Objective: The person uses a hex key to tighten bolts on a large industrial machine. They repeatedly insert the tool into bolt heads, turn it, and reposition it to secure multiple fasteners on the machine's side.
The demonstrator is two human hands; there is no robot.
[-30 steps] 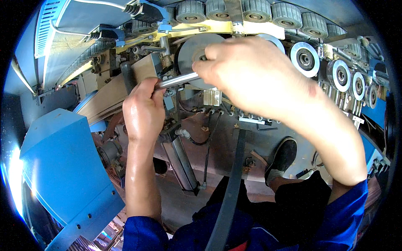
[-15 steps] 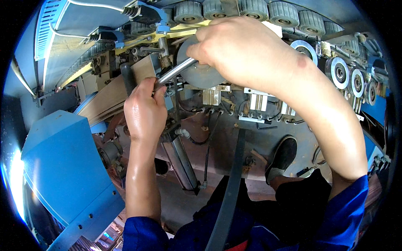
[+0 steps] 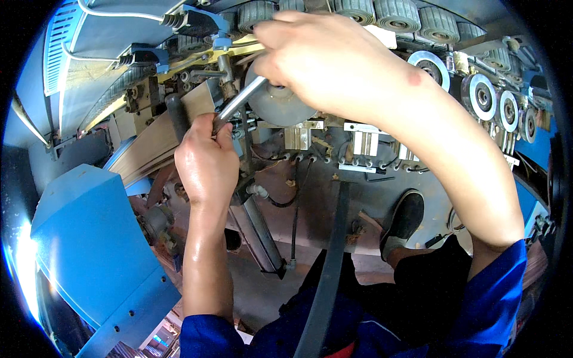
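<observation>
My left hand (image 3: 206, 155) is closed round the lower end of a shiny steel rod (image 3: 242, 96), which slants up to the right toward my right hand (image 3: 286, 53). My right hand is curled over the rod's upper end, its fingertips mostly hidden. Behind the rod and under my right hand is a large grey disc (image 3: 274, 112), partly covered. A dark cylindrical bar (image 3: 176, 119) stands just left of my left hand, beside a tan board (image 3: 149, 152). Small metal fittings (image 3: 237, 131) sit just right of my left fingers.
A row of grey ridged rollers (image 3: 397, 15) runs along the top. Ringed wheels (image 3: 482, 95) and metal blocks (image 3: 365, 140) are at right. A blue cover (image 3: 89, 238) fills the lower left. A pneumatic cylinder (image 3: 256, 235), dark strap (image 3: 328, 268) and my foot (image 3: 403, 218) are below.
My right hand has moved up and to the left, and the rod now slants more steeply. More of the metal blocks shows under my right forearm. My left hand keeps its grip.
</observation>
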